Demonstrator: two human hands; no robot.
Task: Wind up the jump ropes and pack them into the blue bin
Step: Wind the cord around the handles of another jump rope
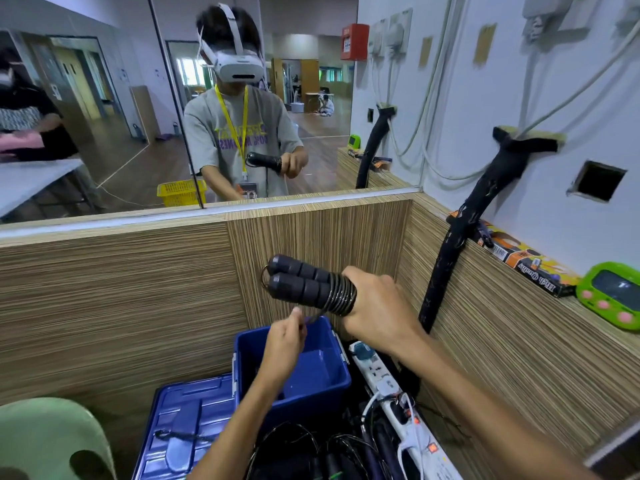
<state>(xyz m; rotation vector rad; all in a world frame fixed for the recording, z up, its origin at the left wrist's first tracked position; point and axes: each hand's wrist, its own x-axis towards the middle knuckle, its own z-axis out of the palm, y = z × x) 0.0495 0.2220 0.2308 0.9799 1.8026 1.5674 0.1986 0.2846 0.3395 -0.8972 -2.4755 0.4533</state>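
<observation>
Right hand (pixel 377 306) clenched round both handles (pixel 301 282), held level so cord (pixel 341 294) coils stack tight. Left hand (pixel 284 341) pinching loose cord end just under handles, keeping tension, directly above open bin (pixel 311 375). Lid (pixel 187 420) flat beside bin, more ropes (pixel 311 448) tangled below. Pinched cord blurred; bin contents hard to make out

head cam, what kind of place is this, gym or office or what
Probably a dance or exercise studio: a wall mirror reflects a wide wooden floor, and the right hand grips jump rope handles while the left hand pinches the cord above a blue bin.
</observation>
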